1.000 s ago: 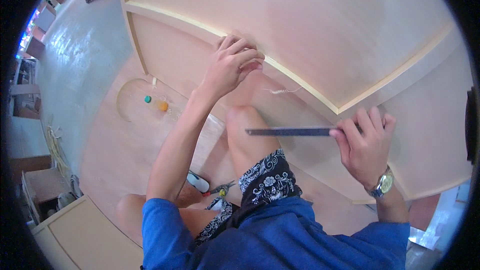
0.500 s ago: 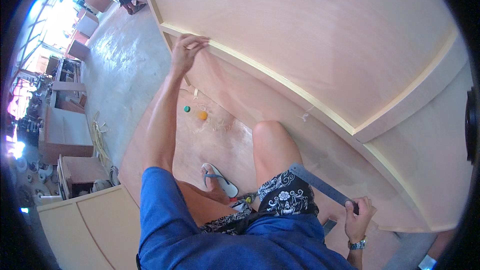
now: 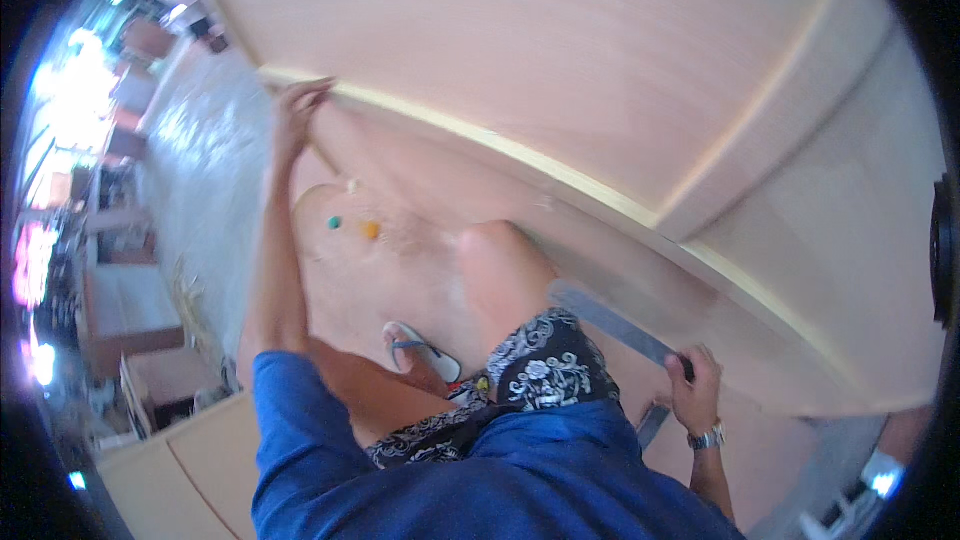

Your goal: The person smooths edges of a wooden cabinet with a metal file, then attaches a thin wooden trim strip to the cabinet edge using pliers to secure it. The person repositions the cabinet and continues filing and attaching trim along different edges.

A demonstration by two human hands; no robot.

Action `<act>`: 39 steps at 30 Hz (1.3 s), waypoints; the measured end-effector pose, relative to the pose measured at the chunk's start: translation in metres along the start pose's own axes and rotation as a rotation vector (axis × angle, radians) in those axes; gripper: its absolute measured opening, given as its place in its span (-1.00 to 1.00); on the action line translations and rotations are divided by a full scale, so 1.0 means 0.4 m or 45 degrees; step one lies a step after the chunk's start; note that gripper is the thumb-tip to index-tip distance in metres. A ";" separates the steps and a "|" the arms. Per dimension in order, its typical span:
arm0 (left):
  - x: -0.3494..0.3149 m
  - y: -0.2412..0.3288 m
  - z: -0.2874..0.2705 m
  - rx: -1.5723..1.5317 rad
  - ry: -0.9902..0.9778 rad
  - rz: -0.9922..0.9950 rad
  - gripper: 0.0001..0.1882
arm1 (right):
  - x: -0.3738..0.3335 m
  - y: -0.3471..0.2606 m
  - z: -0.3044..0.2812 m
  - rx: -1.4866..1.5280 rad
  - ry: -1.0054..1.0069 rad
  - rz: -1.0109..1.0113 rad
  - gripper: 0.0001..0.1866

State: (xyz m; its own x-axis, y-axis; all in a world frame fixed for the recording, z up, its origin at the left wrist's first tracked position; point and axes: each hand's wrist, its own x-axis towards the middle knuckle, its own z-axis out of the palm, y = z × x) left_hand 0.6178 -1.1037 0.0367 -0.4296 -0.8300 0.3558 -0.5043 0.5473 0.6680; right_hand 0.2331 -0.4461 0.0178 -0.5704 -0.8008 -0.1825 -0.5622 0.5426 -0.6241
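My left hand (image 3: 300, 110) is raised at the far left, its bent fingertips closed on a pale wooden strip (image 3: 480, 143) along the edge of a large plywood panel (image 3: 540, 50). The hand is slightly blurred. Down at the right, my right hand (image 3: 697, 390) is closed round the dark end of a flat grey metal blade (image 3: 610, 320). That blade slants up and left past my knee, apart from the panel; its exact kind is unclear. Close to my right hand, a second grey metal piece (image 3: 653, 424) lies partly hidden by my clothing.
Beyond my sandalled foot (image 3: 425, 352), an orange item (image 3: 371, 230) and a green cap (image 3: 335, 223) lie among shavings on a plywood sheet (image 3: 340, 285). Wooden boxes (image 3: 130, 300) and a pale panel (image 3: 185, 460) stand left. The large panel's frame curves down the right side.
The whole view has shifted, so the panel and both hands appear further left. My left fingers stay at the strip. The metal blade remains in my right hand.
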 end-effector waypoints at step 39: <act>-0.403 0.623 0.332 -0.340 -0.009 0.483 -0.72 | 0.315 -0.526 -0.260 -0.842 0.295 -1.120 -0.74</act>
State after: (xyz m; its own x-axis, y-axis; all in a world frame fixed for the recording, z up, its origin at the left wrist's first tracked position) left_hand 0.4619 -0.8193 0.0591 -0.5517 -0.5753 0.6039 -0.1002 0.7645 0.6368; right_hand 0.2173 -0.6347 0.2054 0.1223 -0.9425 0.3111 -0.9919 -0.1049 0.0722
